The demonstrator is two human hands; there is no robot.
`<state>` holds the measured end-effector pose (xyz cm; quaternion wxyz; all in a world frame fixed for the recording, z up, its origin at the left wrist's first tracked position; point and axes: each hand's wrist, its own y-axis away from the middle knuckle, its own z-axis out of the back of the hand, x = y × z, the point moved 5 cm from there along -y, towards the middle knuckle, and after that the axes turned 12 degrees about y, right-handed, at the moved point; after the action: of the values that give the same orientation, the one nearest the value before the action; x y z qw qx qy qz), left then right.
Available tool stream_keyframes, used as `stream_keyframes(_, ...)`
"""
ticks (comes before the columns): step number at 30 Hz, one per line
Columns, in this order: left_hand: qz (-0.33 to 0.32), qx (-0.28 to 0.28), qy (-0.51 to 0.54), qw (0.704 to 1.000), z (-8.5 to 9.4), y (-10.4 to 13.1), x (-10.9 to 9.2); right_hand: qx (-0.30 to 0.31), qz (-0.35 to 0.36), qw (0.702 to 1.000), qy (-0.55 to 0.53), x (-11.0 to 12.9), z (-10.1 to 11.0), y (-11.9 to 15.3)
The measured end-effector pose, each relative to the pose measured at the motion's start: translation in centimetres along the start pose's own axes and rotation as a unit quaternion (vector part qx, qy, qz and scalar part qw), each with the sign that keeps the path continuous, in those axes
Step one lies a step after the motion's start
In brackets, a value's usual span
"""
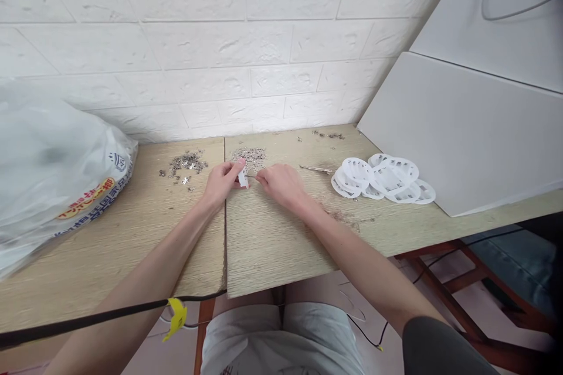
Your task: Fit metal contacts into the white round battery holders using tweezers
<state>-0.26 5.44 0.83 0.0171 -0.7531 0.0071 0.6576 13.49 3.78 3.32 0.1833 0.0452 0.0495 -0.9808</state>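
My left hand [223, 182] grips a small white plastic piece [243, 177] between thumb and fingers, above the seam between two table boards. Just right of it, my right hand [280, 183] is closed in a pinch round a thin dark tool whose tip points at the white piece. Most of that tool is hidden by the fingers. Behind my hands lies a pile of small metal parts [251, 156]. A second pile of metal parts [188, 163] is further left. To the right, a pair of tweezers [315, 169] lies near several round white plastic discs [393, 177].
A large white plastic bag [61, 170] fills the left side. Behind the wooden table [272, 246] is a white brick wall [197, 47]. A white panel [475, 135] leans at the right. A black cable [109, 312] with a yellow tag crosses the near left edge.
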Motion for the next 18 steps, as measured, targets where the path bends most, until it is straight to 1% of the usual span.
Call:
stream_keyframes(4, 0.002, 0.005, 0.009, 1.000, -0.1, 0.0, 0.0, -0.012, 0.009, 1.000, 0.022, 0.2, 0.1, 0.0)
stream_keyframes(12, 0.004, -0.003, 0.012, 1.000, 0.1, -0.2, 0.2, 0.003, 0.026, 0.998, 0.048, 0.6, 0.5, 0.1)
stream_keyframes(18, 0.005, 0.004, 0.015, 1.000, 0.0, -0.4, 0.5, -0.002, 0.051, 0.997, 0.058, 0.9, 1.1, 0.2)
